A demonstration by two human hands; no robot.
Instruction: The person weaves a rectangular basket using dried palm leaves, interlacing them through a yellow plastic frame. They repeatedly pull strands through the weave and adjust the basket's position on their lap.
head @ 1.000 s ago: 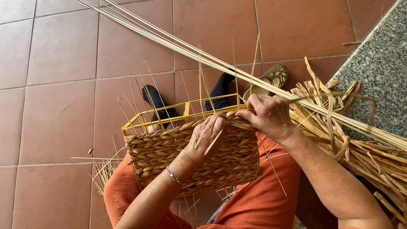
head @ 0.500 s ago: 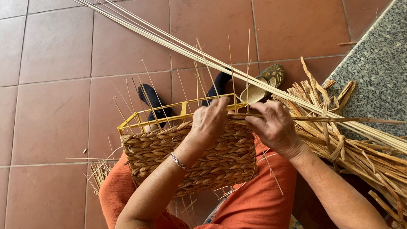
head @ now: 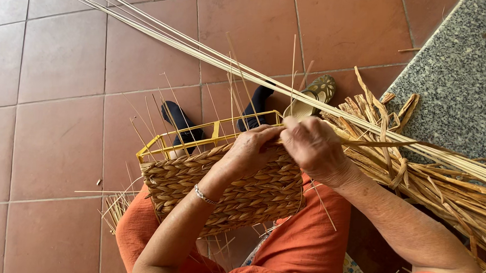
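Grip, right hand (head: 314, 149): fingers curled down and pressed together at the upper right corner of the woven basket (head: 224, 187), pinching a flat dried strand (head: 382, 143) that runs off to the right.
Grip, left hand (head: 252, 149): fingers bent and closed over the basket's top edge, touching the right hand; what lies under the fingertips cannot be told.
Left arm pose: forearm rises from the lower left across the woven wall, wrist bent forward, a thin bracelet (head: 203, 195) at the wrist.
Right arm pose: forearm comes in from the lower right, wrist slightly raised, back of the hand turned up.
Basket: resting on the person's lap against orange trousers (head: 303, 248), tilted towards the camera; its braided weave covers the lower part of a yellow wire frame (head: 199, 139), whose top rim is bare.
Stakes: thin straws stand up from the weave.
Long canes (head: 165, 35): a bundle crossing diagonally from upper left to right, over the hands.
Dried leaf bundle (head: 432, 183): heaped just right of the right hand, beside a grey stone slab (head: 464, 80).
Floor: terracotta tiles (head: 52, 117); two dark-socked feet beyond the basket, a sandal (head: 313, 96) near one.
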